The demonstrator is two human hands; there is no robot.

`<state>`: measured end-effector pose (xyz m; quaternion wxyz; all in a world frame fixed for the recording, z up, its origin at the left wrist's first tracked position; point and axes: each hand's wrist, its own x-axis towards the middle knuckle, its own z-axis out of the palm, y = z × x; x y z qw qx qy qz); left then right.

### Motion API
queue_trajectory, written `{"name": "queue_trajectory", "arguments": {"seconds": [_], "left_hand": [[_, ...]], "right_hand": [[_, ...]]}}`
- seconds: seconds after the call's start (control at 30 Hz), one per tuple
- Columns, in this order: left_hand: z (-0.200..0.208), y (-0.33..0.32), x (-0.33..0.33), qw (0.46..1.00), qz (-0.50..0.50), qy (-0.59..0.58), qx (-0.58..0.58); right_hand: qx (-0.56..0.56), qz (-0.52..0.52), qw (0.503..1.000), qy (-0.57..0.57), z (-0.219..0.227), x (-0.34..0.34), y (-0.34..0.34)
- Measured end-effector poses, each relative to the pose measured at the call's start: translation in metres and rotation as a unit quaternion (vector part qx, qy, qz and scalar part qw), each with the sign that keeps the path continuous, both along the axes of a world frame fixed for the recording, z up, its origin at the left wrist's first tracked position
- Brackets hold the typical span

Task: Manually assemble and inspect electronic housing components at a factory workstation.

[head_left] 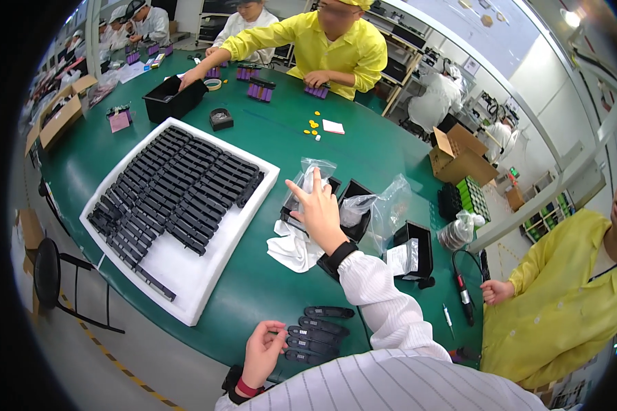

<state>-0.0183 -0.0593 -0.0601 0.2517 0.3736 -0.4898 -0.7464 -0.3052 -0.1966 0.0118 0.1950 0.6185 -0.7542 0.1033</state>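
Several long black plastic casings (313, 334) lie side by side near the table's front edge. My left hand (262, 349) is beside their left ends, its thumb and fingertips pinched together; anything between them is too small to make out. My right hand (317, 211) reaches far forward with fingers spread, holding nothing. Beneath it are a clear plastic bag (319, 166) and a black bin (332, 185). A crumpled white cloth (293, 248) lies just left of my right wrist. A white foam tray (192, 291) at the left carries rows of similar black casings.
Right of my right arm are another black bin (424, 250), clear bags (394, 205) and a red-and-black electric screwdriver (464, 296). Yellow pieces (313, 125) lie farther back. A person in yellow (562, 294) stands at the right; another (322, 51) works across the green table (253, 301).
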Motion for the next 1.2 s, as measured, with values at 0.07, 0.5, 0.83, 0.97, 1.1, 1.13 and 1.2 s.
{"name": "queue_trajectory", "arguments": {"seconds": [0.07, 0.5, 0.83, 0.97, 1.1, 1.13, 1.2], "left_hand": [[-0.006, 0.002, 0.002, 1.000, 0.006, 0.011, 0.003], [-0.023, 0.003, 0.009, 1.000, 0.010, 0.019, 0.010], [-0.006, -0.003, 0.006, 1.000, 0.004, 0.020, 0.022], [-0.026, -0.001, 0.008, 0.999, 0.015, 0.030, -0.001], [-0.027, -0.005, 0.010, 0.999, 0.022, 0.048, -0.002], [-0.021, -0.007, 0.010, 0.999, 0.021, 0.048, -0.004], [0.001, -0.010, 0.005, 0.993, 0.103, 0.065, 0.001]], "right_hand": [[0.031, -0.005, 0.999, -0.009, -0.003, -0.007, -0.011], [-0.098, 0.034, 0.974, -0.202, 0.020, -0.062, 0.009], [-0.221, 0.023, 0.965, -0.142, 0.024, -0.069, 0.017], [-0.203, 0.040, 0.964, -0.167, 0.023, -0.059, 0.021], [-0.268, 0.081, 0.951, -0.131, 0.034, -0.047, 0.031], [-0.269, 0.089, 0.943, -0.172, 0.037, -0.038, 0.038], [-0.234, 0.117, 0.924, -0.278, 0.042, -0.010, 0.054]]}}
